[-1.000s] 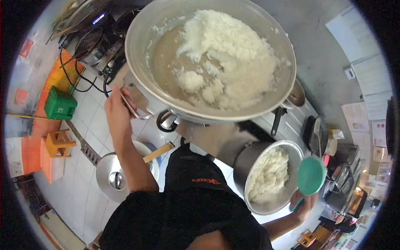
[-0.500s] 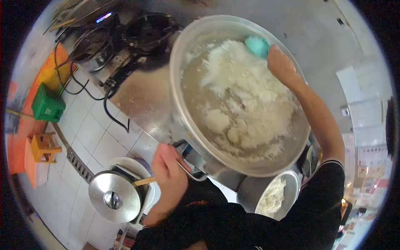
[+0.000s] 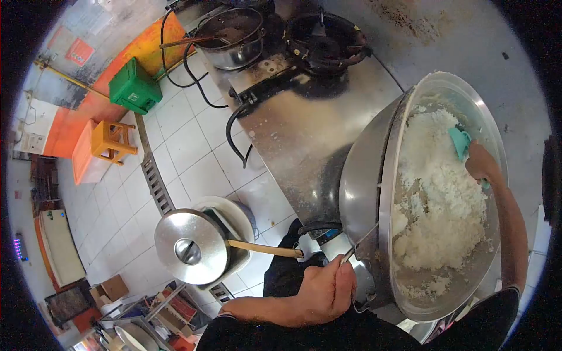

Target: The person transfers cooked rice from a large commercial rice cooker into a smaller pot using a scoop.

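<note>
A large metal pot stands at the right, its mouth appearing tilted in my view. White, clumpy cooked rice fills much of it. My left hand is closed around the pot's metal handle on the near side. Inside the far right of the pot, my right hand grips a teal plastic scoop, whose head rests against the rice. Part of the scoop's handle is hidden by my fingers.
A steel counter carries a saucepan and a blackened wok. Left of my hand, a lidded pot with a wooden handle sits over a white bucket. An orange stool and green bin stand on the tiles.
My view has swung left, so the pot appears farther right. My right hand has moved the scoop away from the pot's rim, onto the rice. My left hand still holds the handle.
</note>
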Demonstrator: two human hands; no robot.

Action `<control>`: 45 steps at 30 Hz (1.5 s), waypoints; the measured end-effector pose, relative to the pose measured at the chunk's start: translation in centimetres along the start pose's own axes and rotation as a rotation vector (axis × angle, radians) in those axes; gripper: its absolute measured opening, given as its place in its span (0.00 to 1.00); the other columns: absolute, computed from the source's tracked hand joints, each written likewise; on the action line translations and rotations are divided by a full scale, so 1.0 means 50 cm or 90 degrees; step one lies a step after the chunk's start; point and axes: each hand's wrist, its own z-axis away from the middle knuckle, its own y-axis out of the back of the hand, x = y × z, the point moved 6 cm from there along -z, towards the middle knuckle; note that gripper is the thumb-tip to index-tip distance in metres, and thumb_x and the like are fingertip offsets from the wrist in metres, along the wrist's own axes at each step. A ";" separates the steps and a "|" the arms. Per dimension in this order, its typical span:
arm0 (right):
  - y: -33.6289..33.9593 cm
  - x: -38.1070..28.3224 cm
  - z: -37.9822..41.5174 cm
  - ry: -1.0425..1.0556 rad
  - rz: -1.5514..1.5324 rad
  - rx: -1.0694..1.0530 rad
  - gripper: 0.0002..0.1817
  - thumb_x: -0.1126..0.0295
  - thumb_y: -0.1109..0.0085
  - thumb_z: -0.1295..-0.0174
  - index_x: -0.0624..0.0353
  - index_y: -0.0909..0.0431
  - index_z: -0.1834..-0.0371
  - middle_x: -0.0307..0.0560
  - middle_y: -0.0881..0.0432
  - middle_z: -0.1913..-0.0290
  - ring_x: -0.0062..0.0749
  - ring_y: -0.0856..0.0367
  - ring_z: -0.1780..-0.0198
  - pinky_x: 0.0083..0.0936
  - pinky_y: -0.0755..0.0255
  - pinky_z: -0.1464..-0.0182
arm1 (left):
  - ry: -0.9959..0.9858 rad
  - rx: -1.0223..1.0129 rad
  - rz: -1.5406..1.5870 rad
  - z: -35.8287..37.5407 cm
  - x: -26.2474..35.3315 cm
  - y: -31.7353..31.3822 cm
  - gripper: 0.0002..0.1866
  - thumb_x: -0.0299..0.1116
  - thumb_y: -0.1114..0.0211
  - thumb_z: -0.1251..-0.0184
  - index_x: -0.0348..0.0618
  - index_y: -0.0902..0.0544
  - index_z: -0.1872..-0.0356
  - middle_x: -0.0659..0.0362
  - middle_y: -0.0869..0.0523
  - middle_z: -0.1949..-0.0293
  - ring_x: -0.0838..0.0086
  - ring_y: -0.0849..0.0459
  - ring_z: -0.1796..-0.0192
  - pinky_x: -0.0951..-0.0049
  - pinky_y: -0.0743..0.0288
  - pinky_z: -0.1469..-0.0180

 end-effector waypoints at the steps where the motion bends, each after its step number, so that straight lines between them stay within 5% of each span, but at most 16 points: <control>1: -0.011 0.014 -0.014 0.016 -0.018 -0.030 0.22 0.82 0.57 0.45 0.81 0.42 0.46 0.73 0.23 0.62 0.48 0.18 0.77 0.39 0.26 0.77 | -0.005 0.009 -0.006 0.000 -0.001 -0.001 0.11 0.30 0.52 0.28 0.35 0.27 0.70 0.53 0.22 0.83 0.61 0.20 0.83 0.67 0.27 0.78; 8: -0.067 0.025 0.023 0.043 -0.051 -0.066 0.23 0.82 0.55 0.50 0.82 0.42 0.49 0.71 0.22 0.65 0.47 0.19 0.79 0.39 0.28 0.79 | -0.017 0.062 -0.035 0.000 0.002 -0.003 0.12 0.30 0.53 0.28 0.37 0.27 0.72 0.52 0.25 0.85 0.58 0.20 0.82 0.63 0.27 0.76; 11: -0.122 0.024 0.015 0.177 -0.001 -0.037 0.25 0.85 0.51 0.55 0.82 0.41 0.50 0.71 0.22 0.64 0.53 0.18 0.75 0.40 0.26 0.78 | -0.140 0.131 -0.293 0.009 0.005 -0.007 0.16 0.31 0.54 0.28 0.39 0.28 0.78 0.52 0.26 0.85 0.58 0.21 0.82 0.62 0.28 0.77; 14: -0.181 0.003 0.021 0.141 0.004 -0.163 0.23 0.84 0.50 0.53 0.79 0.38 0.50 0.71 0.22 0.62 0.55 0.17 0.68 0.40 0.23 0.76 | -0.034 0.156 -0.061 0.006 0.007 0.005 0.20 0.34 0.57 0.26 0.39 0.29 0.80 0.56 0.27 0.87 0.69 0.27 0.85 0.70 0.35 0.81; 20: -0.246 -0.127 0.202 0.289 -0.005 -0.262 0.21 0.79 0.47 0.47 0.70 0.35 0.48 0.66 0.21 0.59 0.49 0.17 0.61 0.39 0.21 0.62 | -0.035 0.147 -0.054 -0.002 0.021 -0.005 0.24 0.42 0.66 0.21 0.41 0.33 0.78 0.62 0.34 0.89 0.79 0.36 0.88 0.80 0.44 0.84; 23: -0.249 -0.178 0.261 0.438 0.086 -0.252 0.14 0.76 0.49 0.45 0.67 0.30 0.54 0.59 0.20 0.67 0.44 0.18 0.68 0.36 0.23 0.68 | -0.070 0.141 -0.104 0.004 0.015 -0.004 0.24 0.43 0.65 0.21 0.41 0.33 0.78 0.62 0.33 0.88 0.80 0.35 0.87 0.81 0.44 0.84; 25: -0.224 -0.162 0.278 0.442 0.043 -0.453 0.08 0.75 0.54 0.45 0.65 0.28 0.64 0.50 0.24 0.79 0.38 0.23 0.78 0.33 0.29 0.76 | -0.054 0.142 -0.094 0.010 0.013 0.004 0.23 0.40 0.62 0.22 0.40 0.32 0.79 0.61 0.31 0.88 0.78 0.32 0.86 0.78 0.41 0.82; 26: -0.221 -0.151 0.272 0.438 0.037 -0.444 0.08 0.75 0.54 0.45 0.65 0.28 0.64 0.50 0.24 0.79 0.38 0.23 0.78 0.33 0.29 0.76 | -0.034 0.135 -0.079 0.007 0.010 0.004 0.21 0.36 0.59 0.23 0.39 0.31 0.79 0.60 0.29 0.88 0.77 0.29 0.85 0.75 0.38 0.80; 31: -0.224 -0.068 0.319 0.426 -0.281 -0.675 0.03 0.75 0.51 0.46 0.62 0.31 0.69 0.38 0.36 0.86 0.23 0.39 0.87 0.26 0.43 0.85 | -0.013 0.175 -0.042 0.013 0.011 0.002 0.22 0.39 0.61 0.22 0.41 0.31 0.79 0.63 0.30 0.84 0.80 0.31 0.82 0.78 0.39 0.78; 35: -0.152 0.027 0.396 0.317 -0.501 -0.597 0.06 0.75 0.51 0.44 0.59 0.31 0.64 0.35 0.36 0.85 0.19 0.41 0.86 0.22 0.47 0.86 | -0.060 0.212 -0.065 0.009 0.006 0.004 0.23 0.41 0.60 0.21 0.43 0.32 0.79 0.65 0.31 0.84 0.83 0.35 0.82 0.79 0.43 0.79; 38: -0.102 0.146 0.479 0.249 -0.628 -0.414 0.05 0.72 0.48 0.40 0.59 0.29 0.73 0.34 0.32 0.85 0.18 0.38 0.87 0.21 0.45 0.86 | -0.058 0.247 -0.069 0.006 -0.001 0.011 0.23 0.43 0.59 0.21 0.44 0.32 0.79 0.66 0.33 0.85 0.83 0.36 0.82 0.80 0.44 0.79; 40: -0.093 0.245 0.555 0.234 -0.671 -0.259 0.13 0.73 0.45 0.43 0.56 0.28 0.54 0.33 0.29 0.80 0.17 0.35 0.85 0.19 0.43 0.86 | -0.068 0.216 -0.021 0.003 0.000 0.000 0.24 0.45 0.58 0.22 0.46 0.32 0.80 0.66 0.33 0.86 0.83 0.36 0.82 0.79 0.45 0.79; 45: -0.295 0.479 0.773 0.121 -0.653 0.171 0.25 0.75 0.42 0.46 0.54 0.32 0.43 0.44 0.23 0.67 0.29 0.26 0.71 0.27 0.33 0.70 | -0.133 0.257 -0.144 0.008 -0.001 0.023 0.21 0.43 0.56 0.24 0.48 0.33 0.79 0.66 0.35 0.85 0.81 0.38 0.82 0.77 0.46 0.79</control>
